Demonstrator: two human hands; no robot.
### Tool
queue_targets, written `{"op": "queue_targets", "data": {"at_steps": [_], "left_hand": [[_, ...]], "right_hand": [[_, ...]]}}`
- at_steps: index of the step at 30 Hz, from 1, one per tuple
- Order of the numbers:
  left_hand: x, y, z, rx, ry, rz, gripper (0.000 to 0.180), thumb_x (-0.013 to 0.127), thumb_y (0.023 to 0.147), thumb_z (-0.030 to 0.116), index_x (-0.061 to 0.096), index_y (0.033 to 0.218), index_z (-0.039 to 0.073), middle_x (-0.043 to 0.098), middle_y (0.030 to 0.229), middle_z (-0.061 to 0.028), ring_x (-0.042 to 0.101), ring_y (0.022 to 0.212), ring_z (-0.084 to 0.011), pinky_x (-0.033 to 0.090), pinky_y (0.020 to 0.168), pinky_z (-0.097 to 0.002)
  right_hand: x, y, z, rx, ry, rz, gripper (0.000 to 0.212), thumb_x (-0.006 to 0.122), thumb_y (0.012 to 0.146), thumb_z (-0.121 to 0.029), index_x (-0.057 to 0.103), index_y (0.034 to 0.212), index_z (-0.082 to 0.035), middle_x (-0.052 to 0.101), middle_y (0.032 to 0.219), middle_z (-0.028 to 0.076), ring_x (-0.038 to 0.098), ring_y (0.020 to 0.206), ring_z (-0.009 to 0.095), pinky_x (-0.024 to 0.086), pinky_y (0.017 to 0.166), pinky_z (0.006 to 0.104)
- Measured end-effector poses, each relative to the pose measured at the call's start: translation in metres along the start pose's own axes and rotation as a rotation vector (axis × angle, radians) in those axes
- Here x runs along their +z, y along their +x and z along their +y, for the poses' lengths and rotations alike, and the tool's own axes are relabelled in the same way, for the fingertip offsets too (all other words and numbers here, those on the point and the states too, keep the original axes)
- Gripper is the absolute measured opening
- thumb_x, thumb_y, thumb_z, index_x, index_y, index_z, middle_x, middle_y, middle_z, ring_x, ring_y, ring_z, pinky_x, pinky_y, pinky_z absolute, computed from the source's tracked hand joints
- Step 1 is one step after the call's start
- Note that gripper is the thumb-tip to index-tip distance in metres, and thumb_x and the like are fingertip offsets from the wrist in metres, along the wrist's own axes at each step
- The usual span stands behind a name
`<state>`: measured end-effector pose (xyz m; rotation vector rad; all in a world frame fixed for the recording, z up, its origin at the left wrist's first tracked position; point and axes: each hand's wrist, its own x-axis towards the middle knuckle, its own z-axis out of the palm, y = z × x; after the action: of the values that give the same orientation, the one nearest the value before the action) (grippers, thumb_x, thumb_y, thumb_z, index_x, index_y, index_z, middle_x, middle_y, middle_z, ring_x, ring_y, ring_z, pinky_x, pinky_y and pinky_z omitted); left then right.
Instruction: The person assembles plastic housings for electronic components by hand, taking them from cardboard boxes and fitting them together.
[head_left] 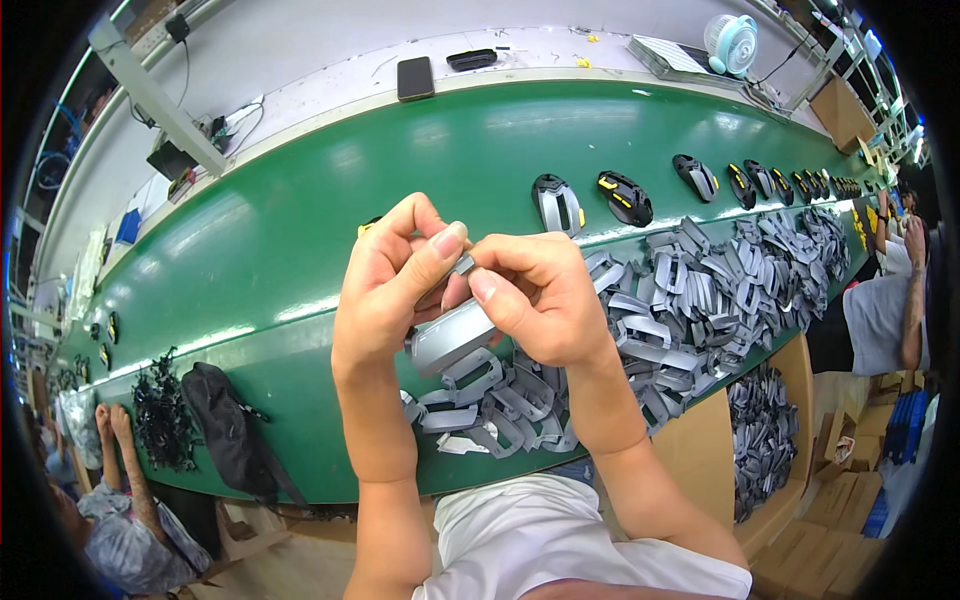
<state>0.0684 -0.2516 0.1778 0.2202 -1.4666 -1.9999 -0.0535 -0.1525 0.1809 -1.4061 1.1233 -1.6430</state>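
Both my hands are raised over the green belt, close together, their fingertips nearly meeting. My left hand (pixel 385 285) is closed, its thumb and fingers pinching a small grey end of a plastic mouse cover (pixel 464 263). From the other side my right hand (pixel 545 295) pinches the same spot with thumb and forefinger. Just below the fingers shows a larger curved grey plastic shell (pixel 450 338); whether it joins the pinched end is hidden by my hands. Under and beside my forearms lies a heap of loose grey plastic covers (pixel 760 270).
Black mouse bodies (pixel 625 198) with yellow parts stand in a row along the green belt (pixel 250 250). A black bag (pixel 225 430) and a pile of black pieces (pixel 165 415) lie left. A cardboard box (pixel 700 450) of grey parts stands right. Co-workers' hands (pixel 115 425) show at the edges.
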Motion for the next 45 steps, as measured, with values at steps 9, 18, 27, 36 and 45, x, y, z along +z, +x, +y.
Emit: {"op": "queue_targets", "data": {"at_steps": [9, 18, 27, 36, 45], "left_hand": [[0.003, 0.000, 0.004, 0.000, 0.078, 0.086, 0.018, 0.057, 0.089, 0.014, 0.045, 0.079, 0.004, 0.050, 0.056, 0.0010, 0.033, 0.043, 0.0014, 0.020, 0.037, -0.0167], [0.005, -0.003, 0.004, 0.083, 0.200, 0.107, 0.016, 0.056, 0.090, 0.012, 0.045, 0.081, 0.004, 0.049, 0.057, 0.0025, 0.034, 0.045, 0.0013, 0.021, 0.039, -0.0166], [-0.003, -0.002, 0.006, 0.005, 0.045, -0.036, 0.015, 0.054, 0.091, 0.012, 0.043, 0.082, 0.006, 0.051, 0.059, 0.0018, 0.031, 0.045, 0.0019, 0.018, 0.039, -0.0160], [-0.004, 0.000, -0.001, 0.007, 0.063, -0.028, 0.016, 0.054, 0.091, 0.013, 0.042, 0.082, 0.007, 0.051, 0.058, 0.0006, 0.031, 0.044, 0.0017, 0.018, 0.039, -0.0161], [-0.002, 0.006, -0.006, -0.021, 0.034, 0.011, 0.016, 0.054, 0.091, 0.013, 0.043, 0.083, 0.006, 0.051, 0.058, 0.0017, 0.031, 0.045, 0.0019, 0.019, 0.039, -0.0160]], "right_hand": [[0.005, 0.002, 0.004, -0.308, -0.374, 0.157, 0.003, 0.054, 0.072, 0.001, 0.056, 0.069, 0.003, 0.054, 0.058, 0.010, 0.051, 0.046, 0.018, 0.041, 0.044, 0.0259], [0.000, 0.004, 0.004, -0.196, -0.248, 0.103, 0.013, 0.052, 0.077, -0.003, 0.061, 0.072, 0.004, 0.055, 0.058, 0.007, 0.048, 0.045, 0.010, 0.038, 0.042, 0.0214], [-0.007, 0.005, 0.000, -0.257, -0.357, -0.061, 0.012, 0.054, 0.082, -0.003, 0.062, 0.075, 0.002, 0.056, 0.061, 0.011, 0.053, 0.049, 0.020, 0.042, 0.047, 0.0291], [-0.003, 0.000, 0.000, -0.149, -0.250, -0.008, 0.010, 0.052, 0.082, -0.002, 0.059, 0.076, 0.003, 0.055, 0.061, 0.011, 0.050, 0.047, 0.019, 0.040, 0.045, 0.0286], [0.000, 0.002, 0.006, -0.137, -0.342, 0.116, 0.009, 0.052, 0.080, -0.001, 0.055, 0.073, 0.004, 0.055, 0.060, 0.012, 0.051, 0.046, 0.018, 0.039, 0.044, 0.0279]]}}
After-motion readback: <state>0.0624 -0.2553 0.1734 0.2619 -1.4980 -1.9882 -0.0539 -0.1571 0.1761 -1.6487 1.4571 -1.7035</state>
